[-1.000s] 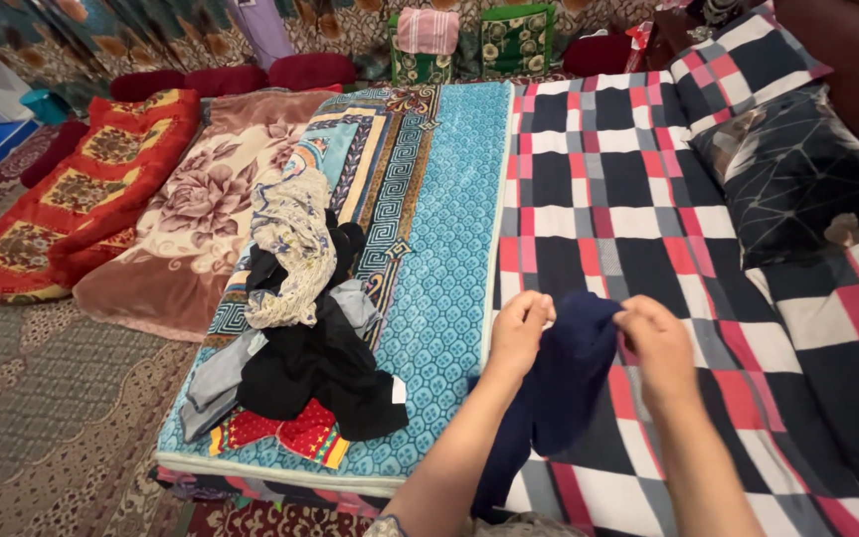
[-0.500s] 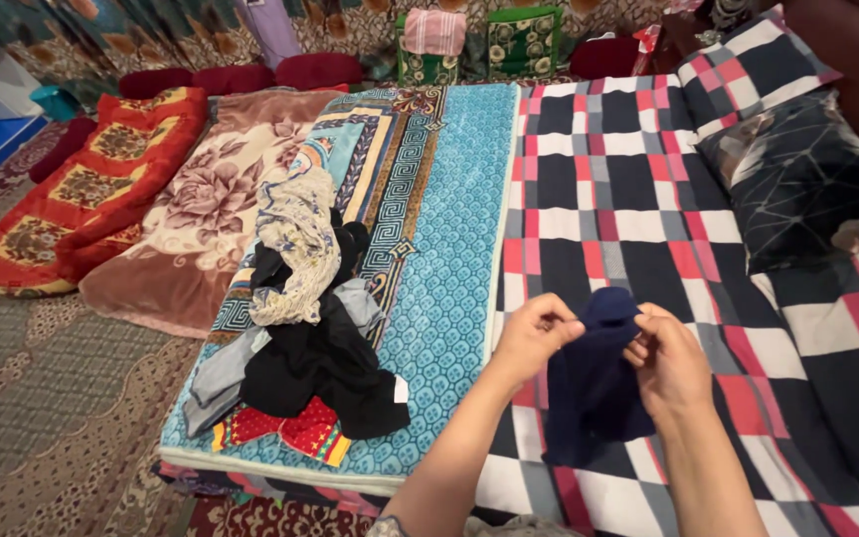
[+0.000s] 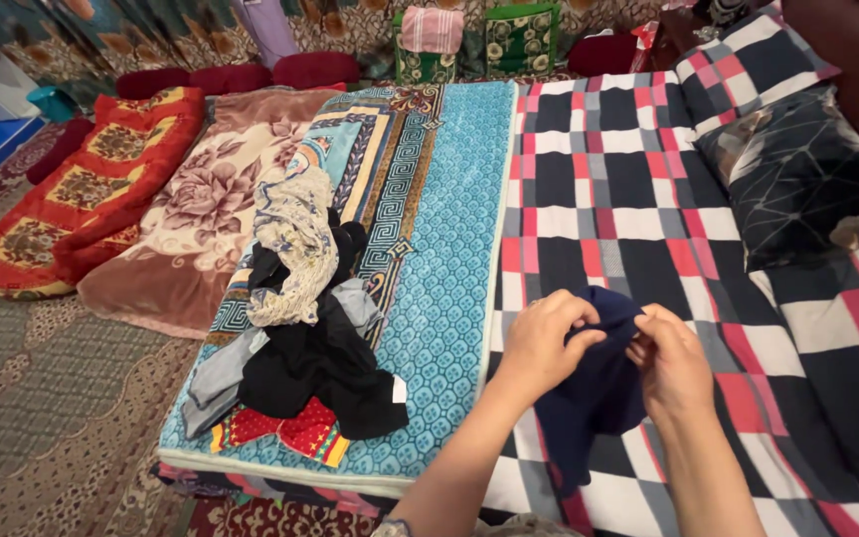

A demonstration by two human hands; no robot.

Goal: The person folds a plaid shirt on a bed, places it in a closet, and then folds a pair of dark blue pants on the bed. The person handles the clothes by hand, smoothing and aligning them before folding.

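Note:
A dark navy cloth (image 3: 597,398) hangs between both my hands above the checked bedsheet (image 3: 608,179). My left hand (image 3: 541,343) pinches its upper left edge, fingers curled over the fabric. On the other side, my right hand (image 3: 670,360) grips the upper right edge. The two hands are close together, and the cloth bunches between them and droops toward me.
A pile of clothes (image 3: 300,328), black, grey, cream lace and red, lies on the blue patterned blanket (image 3: 439,219) to my left. Pink floral (image 3: 201,209) and red (image 3: 72,189) blankets lie further left. Dark pillows (image 3: 797,169) sit at the right; a patterned carpet (image 3: 42,418) covers the floor.
My hands have drawn closer together, gathering the navy cloth into a tighter bunch. The left hand's fingers have rolled over the fabric's top edge.

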